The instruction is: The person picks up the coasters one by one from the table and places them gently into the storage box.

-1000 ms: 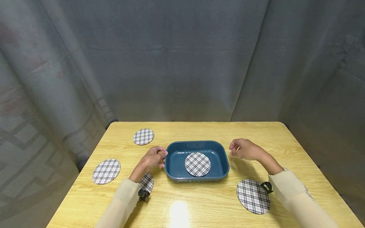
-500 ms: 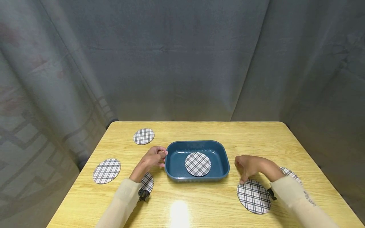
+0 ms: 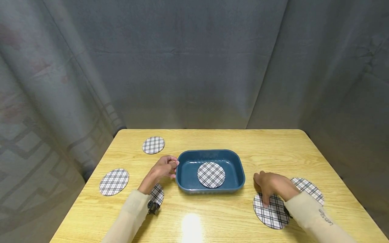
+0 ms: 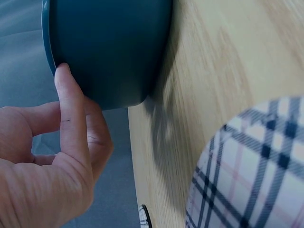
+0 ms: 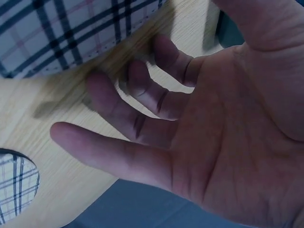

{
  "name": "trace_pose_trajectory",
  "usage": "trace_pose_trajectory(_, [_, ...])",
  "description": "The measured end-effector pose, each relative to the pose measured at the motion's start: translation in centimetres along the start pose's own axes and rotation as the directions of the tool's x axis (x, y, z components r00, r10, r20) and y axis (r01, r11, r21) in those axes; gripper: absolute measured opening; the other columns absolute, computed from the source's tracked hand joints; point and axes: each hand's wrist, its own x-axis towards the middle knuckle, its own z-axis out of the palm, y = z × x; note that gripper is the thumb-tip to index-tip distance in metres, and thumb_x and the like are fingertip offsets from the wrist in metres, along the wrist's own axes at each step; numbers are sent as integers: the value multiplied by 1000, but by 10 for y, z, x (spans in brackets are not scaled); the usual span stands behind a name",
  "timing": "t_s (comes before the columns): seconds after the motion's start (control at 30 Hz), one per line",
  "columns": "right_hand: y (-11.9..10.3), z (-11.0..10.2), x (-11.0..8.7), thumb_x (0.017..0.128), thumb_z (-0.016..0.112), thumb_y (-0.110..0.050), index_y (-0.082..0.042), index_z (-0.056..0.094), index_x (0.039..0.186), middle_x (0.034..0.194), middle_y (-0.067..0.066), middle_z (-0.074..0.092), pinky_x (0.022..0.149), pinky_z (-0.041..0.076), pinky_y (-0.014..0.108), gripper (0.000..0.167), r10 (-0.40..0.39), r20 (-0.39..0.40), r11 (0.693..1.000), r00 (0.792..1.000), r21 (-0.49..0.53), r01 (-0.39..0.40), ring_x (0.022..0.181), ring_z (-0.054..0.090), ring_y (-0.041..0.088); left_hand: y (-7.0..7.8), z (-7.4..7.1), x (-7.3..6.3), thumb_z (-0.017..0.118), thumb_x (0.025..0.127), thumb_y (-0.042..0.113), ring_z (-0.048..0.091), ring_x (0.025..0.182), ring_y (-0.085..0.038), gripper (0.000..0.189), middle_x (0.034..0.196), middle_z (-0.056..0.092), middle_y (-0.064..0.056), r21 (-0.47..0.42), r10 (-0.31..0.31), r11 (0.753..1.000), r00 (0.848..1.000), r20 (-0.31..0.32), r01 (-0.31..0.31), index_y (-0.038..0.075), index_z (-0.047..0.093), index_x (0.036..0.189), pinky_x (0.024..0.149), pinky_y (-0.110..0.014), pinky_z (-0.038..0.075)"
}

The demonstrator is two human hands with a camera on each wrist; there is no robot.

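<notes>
A dark blue rectangular baking dish (image 3: 188,185) stands mid-table with a round plaid coaster (image 3: 211,174) lying in it. My left hand (image 3: 164,167) is at the dish's left end, its fingertips at the rim. In the left wrist view, one fingertip meets the outer wall of the dish (image 4: 114,52) just below the lip, while other fingers bend behind it. My right hand (image 3: 271,184) is over the near right coaster (image 3: 273,219), thumb pointing down across it. The right wrist view shows that palm (image 5: 223,114) with spread, slightly bent fingers and nothing held.
Another coaster (image 3: 310,190) lies right of the right wrist, partly hidden by it. To the left are a far coaster (image 3: 153,145), a left-edge coaster (image 3: 113,182) and one (image 3: 157,194) partly under the left wrist. Grey curtains (image 3: 194,67) hang behind the wooden table (image 3: 218,226).
My right hand has moved from beside the dish's right end toward me and to the right, over the near right coaster, its thumb turning downward. The left hand and dish have stayed put.
</notes>
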Motion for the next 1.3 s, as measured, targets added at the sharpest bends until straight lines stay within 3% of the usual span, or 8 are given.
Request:
trace_pose_trajectory(0.3, [3, -5, 4, 58, 96, -11, -15, 56, 89, 90, 3, 56, 73, 52, 43, 50, -21, -11, 999, 1000, -26, 21, 85, 55, 22, 0, 0, 1, 52, 103, 7, 57, 75, -17, 23, 93, 58, -14, 2, 1, 1000, 1000, -2, -1, -8, 53, 120, 57, -24, 55])
trace_pose_trajectory(0.6, [14, -9, 6, 69, 91, -12, -9, 58, 97, 93, 6, 57, 56, 53, 39, 43, -34, 17, 988, 999, 151, 31, 75, 57, 23, -2, 1, 0, 52, 103, 8, 57, 74, -16, 22, 92, 59, -15, 2, 2, 1000, 1000, -3, -2, -7, 53, 119, 57, -23, 54])
trace_pose_trajectory(0.83, [16, -10, 5, 71, 90, -12, -9, 55, 94, 90, 5, 55, 56, 53, 37, 42, -38, 7, 977, 999, 208, 36, 73, 57, 21, -2, 2, 0, 52, 102, 6, 57, 71, -15, 21, 86, 58, -12, 0, 14, 1000, 1000, -5, -14, -7, 53, 118, 55, -23, 53])
trace_pose_trajectory(1.03, [17, -11, 5, 72, 89, -12, -9, 55, 95, 91, 4, 54, 56, 54, 37, 41, -27, 14, 976, 1000, 216, 24, 75, 56, 21, -1, 2, 0, 51, 102, 6, 57, 68, -13, 21, 84, 57, -11, -8, 25, 1000, 1000, 2, -25, -9, 52, 117, 54, -23, 53])
trace_pose_trajectory(1.3, [19, -17, 5, 71, 89, -12, -9, 56, 93, 87, 4, 53, 52, 50, 32, 40, -67, -16, 980, 998, 186, 69, 70, 53, 19, -1, 2, 0, 51, 102, 6, 56, 69, -13, 20, 84, 57, -11, -16, 16, 1000, 1000, 3, -16, -8, 52, 117, 53, -22, 53])
